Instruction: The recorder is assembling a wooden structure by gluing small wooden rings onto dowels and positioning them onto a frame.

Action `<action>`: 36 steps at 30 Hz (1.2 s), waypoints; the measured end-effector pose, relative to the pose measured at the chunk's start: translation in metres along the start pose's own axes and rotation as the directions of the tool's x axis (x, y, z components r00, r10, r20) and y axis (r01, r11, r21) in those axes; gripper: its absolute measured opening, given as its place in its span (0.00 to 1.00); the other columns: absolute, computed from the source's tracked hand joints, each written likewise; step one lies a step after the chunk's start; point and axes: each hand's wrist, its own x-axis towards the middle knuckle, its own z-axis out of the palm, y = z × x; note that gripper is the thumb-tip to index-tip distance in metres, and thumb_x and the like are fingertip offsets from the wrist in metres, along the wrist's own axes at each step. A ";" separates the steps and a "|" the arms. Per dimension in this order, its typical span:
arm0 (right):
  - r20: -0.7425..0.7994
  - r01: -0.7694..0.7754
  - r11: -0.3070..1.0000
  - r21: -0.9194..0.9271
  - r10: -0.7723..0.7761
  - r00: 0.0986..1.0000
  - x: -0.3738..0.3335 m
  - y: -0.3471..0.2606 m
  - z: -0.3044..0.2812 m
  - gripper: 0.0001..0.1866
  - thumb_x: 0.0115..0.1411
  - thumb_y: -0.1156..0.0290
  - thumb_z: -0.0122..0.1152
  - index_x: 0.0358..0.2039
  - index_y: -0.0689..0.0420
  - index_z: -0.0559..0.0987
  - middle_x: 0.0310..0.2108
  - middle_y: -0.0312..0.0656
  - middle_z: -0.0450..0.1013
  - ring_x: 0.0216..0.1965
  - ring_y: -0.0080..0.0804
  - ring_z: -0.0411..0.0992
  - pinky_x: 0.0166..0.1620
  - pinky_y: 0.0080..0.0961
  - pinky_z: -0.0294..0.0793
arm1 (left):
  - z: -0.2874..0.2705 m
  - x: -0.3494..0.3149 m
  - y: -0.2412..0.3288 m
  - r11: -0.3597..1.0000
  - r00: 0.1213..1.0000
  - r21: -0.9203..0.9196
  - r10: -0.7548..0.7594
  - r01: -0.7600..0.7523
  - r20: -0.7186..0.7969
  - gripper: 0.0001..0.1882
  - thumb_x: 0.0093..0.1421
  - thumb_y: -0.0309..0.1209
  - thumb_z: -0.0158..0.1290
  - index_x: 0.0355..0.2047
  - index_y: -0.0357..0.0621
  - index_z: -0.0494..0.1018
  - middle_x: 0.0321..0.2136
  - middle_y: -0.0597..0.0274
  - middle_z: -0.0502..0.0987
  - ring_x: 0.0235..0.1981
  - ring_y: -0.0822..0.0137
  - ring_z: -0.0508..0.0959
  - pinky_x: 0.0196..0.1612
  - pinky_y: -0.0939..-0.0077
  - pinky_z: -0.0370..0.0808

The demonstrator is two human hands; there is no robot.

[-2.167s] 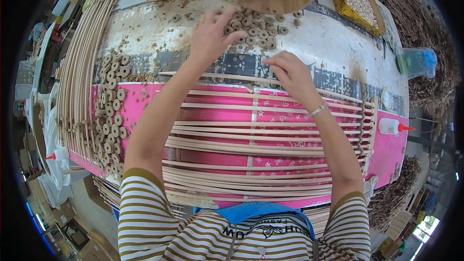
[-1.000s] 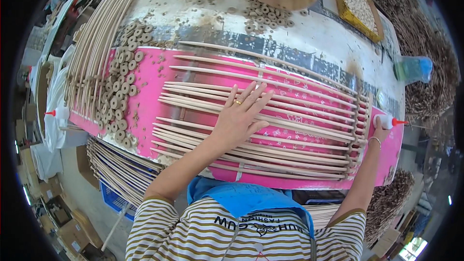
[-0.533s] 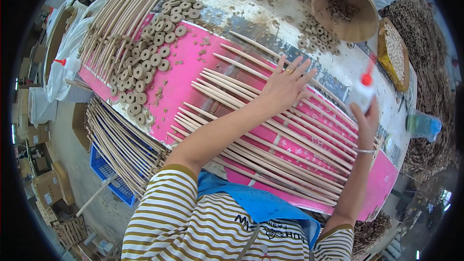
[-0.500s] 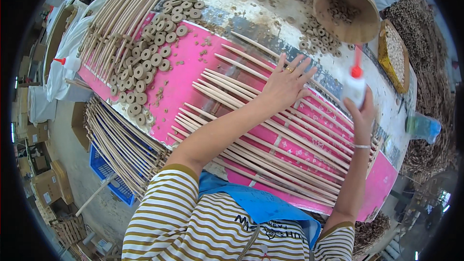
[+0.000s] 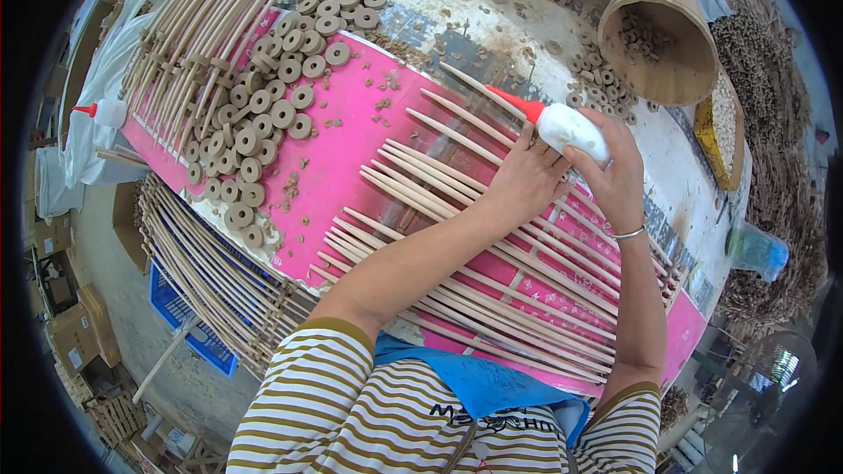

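Observation:
My right hand [image 5: 622, 171] grips a white squeeze glue bottle [image 5: 572, 133] with a long red nozzle. The bottle is tipped on its side, its nozzle pointing left over the far sticks. Slender pale wooden sticks [image 5: 399, 186] with tapered ends lie side by side in a slanting row on a pink sheet [image 5: 351, 127]. Across the far part of that row rests my left hand [image 5: 525, 180], fingers bent and apart; the bottle and right hand partly hide them. Left of the row is a heap of brown wooden rings [image 5: 261, 102].
More sticks [image 5: 189, 35] carrying rings lie at the far left. A second glue bottle [image 5: 111, 112] stands beyond them. A wooden bucket [image 5: 659, 79] lies tipped with rings inside, near a yellow box [image 5: 724, 145] of pale pieces. Sticks lie across a blue crate [image 5: 180, 303] below the table edge.
The glue bottle in my right hand has moved left and tilted from nozzle-up to sideways. My left hand's spread fingers have bent. The view has shifted slightly.

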 end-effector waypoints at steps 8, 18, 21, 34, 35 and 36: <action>0.020 -0.022 0.999 -0.050 0.023 1.000 0.006 0.001 0.003 0.26 0.54 0.67 0.75 0.54 0.56 0.81 0.42 0.45 0.77 0.45 0.44 0.76 0.48 0.35 0.75 | -0.001 0.003 0.001 1.000 1.000 -0.028 0.003 -0.002 0.011 0.33 0.69 0.53 0.52 0.64 0.43 0.72 0.62 0.52 0.75 0.73 0.51 0.63 0.77 0.38 0.48; 0.011 -0.011 1.000 -0.022 0.011 1.000 0.012 0.004 0.008 0.24 0.55 0.67 0.75 0.52 0.57 0.82 0.44 0.46 0.78 0.46 0.45 0.77 0.50 0.36 0.75 | -0.002 0.002 0.001 0.999 0.998 0.032 0.013 -0.016 0.067 0.34 0.69 0.54 0.51 0.65 0.43 0.71 0.64 0.51 0.73 0.73 0.50 0.62 0.78 0.38 0.42; 0.005 -0.003 1.000 -0.021 0.003 1.000 0.012 0.004 0.010 0.24 0.55 0.67 0.75 0.52 0.57 0.82 0.44 0.46 0.79 0.46 0.46 0.77 0.50 0.36 0.75 | -0.001 0.002 0.000 1.000 0.998 0.019 0.013 -0.015 0.057 0.34 0.68 0.54 0.52 0.65 0.44 0.71 0.64 0.51 0.73 0.73 0.51 0.62 0.78 0.38 0.42; 0.004 -0.020 0.999 0.025 0.020 1.000 0.012 0.009 0.014 0.23 0.55 0.67 0.74 0.52 0.57 0.82 0.44 0.46 0.79 0.46 0.45 0.77 0.50 0.35 0.75 | -0.003 0.003 0.001 0.999 0.998 0.046 0.012 -0.015 0.067 0.33 0.68 0.54 0.52 0.65 0.45 0.73 0.63 0.52 0.74 0.72 0.52 0.65 0.78 0.38 0.43; 0.004 -0.021 0.999 0.025 0.021 1.000 0.012 0.009 0.014 0.23 0.55 0.67 0.74 0.52 0.57 0.82 0.44 0.46 0.79 0.46 0.45 0.77 0.50 0.35 0.75 | -0.003 0.004 0.001 0.999 0.997 0.049 0.012 -0.015 0.071 0.33 0.68 0.54 0.51 0.64 0.45 0.73 0.63 0.52 0.74 0.72 0.53 0.64 0.78 0.38 0.42; 0.009 -0.026 0.999 0.021 0.026 1.000 0.012 0.009 0.014 0.23 0.55 0.67 0.74 0.52 0.57 0.82 0.44 0.46 0.79 0.46 0.45 0.77 0.50 0.34 0.75 | -0.003 0.003 0.001 0.999 0.997 0.049 0.012 -0.016 0.071 0.33 0.68 0.54 0.51 0.64 0.45 0.73 0.63 0.52 0.74 0.72 0.53 0.64 0.78 0.38 0.42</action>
